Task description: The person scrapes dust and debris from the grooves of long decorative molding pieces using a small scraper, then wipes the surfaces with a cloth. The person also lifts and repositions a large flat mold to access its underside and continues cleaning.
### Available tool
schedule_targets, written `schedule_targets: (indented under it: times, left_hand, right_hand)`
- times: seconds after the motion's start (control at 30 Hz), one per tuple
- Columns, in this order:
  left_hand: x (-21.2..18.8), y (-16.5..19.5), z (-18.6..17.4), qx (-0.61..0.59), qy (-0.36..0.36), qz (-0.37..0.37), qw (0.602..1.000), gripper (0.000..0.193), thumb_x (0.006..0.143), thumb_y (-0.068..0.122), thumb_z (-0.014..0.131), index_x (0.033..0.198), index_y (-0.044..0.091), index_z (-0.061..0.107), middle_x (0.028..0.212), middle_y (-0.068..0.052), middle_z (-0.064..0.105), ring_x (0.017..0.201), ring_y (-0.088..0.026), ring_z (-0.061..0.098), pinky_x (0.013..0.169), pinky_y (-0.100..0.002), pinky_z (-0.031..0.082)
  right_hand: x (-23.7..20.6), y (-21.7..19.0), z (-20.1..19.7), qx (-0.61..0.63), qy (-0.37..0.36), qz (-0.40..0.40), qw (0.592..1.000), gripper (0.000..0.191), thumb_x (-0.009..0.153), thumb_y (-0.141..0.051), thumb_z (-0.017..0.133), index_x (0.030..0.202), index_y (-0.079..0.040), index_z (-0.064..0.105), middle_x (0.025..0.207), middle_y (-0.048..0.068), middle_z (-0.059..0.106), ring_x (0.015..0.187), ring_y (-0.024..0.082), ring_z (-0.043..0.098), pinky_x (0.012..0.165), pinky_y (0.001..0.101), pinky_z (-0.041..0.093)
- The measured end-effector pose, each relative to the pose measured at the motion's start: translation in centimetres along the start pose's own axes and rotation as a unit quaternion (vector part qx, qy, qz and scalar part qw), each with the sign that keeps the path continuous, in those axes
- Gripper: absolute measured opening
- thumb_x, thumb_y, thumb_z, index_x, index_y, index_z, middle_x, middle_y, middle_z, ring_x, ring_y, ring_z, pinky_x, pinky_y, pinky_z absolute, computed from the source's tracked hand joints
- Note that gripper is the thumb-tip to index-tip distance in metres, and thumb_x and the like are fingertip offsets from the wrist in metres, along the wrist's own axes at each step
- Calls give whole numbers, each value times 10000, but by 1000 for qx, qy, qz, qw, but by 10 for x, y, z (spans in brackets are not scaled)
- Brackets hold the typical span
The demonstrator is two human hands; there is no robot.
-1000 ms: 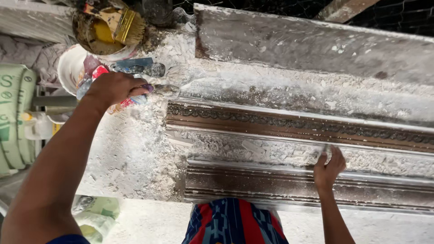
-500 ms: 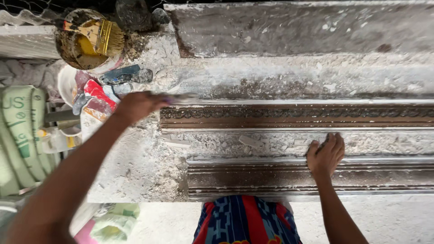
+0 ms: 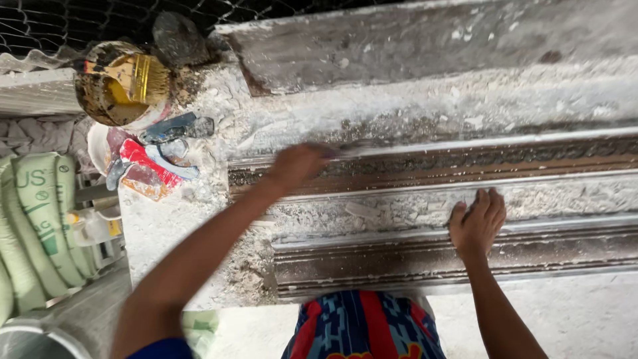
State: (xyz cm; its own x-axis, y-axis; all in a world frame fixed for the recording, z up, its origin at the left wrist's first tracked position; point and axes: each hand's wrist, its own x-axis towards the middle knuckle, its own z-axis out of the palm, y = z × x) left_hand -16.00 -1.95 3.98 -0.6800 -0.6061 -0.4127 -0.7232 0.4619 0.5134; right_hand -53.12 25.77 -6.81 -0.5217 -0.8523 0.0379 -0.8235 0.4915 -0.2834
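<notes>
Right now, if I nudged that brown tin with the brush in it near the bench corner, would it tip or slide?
The tin looks squat and wide, so it would probably slide on the dusty bench rather than tip. The brush leans inside it and may shift or fall out. Its crusted, stained sides suggest a grimy, possibly sticky grip.

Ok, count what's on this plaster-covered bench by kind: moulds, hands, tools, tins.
Long brown moulds: 2, upper mould, lower mould
Hands: 2, left hand, right hand
Blue-handled tools: 2, one, another
Tin with brush: 1
Total: 7
</notes>
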Motion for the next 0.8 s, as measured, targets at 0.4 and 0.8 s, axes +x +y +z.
schedule_targets:
  times: [0.4, 0.8]
  left_hand:
    - [-25, 4, 10, 338, -113, 149, 923, 734, 954, -94, 566, 1615, 88, 304, 1185, -174, 694, 647, -196, 693, 453, -274, 567]
    - [-103, -57, -73, 419, -82, 116, 897, 736, 949, 84, 558, 1602, 344, 339, 1319, -28, 632, 794, -212, 737, 481, -272, 609]
  right_hand:
    - [2, 4, 2, -28, 3, -5, 1000, 645, 1076, -461, 343, 1521, 6, 349, 1588, 291, 321, 1527, 465, 251, 1245, 622, 195]
    - [10, 5, 3, -51, -23, 11, 998, 750, 1072, -602, 195, 1501, 2, 307, 1600, 292, 278, 1530, 460, 235, 1248, 605, 190]
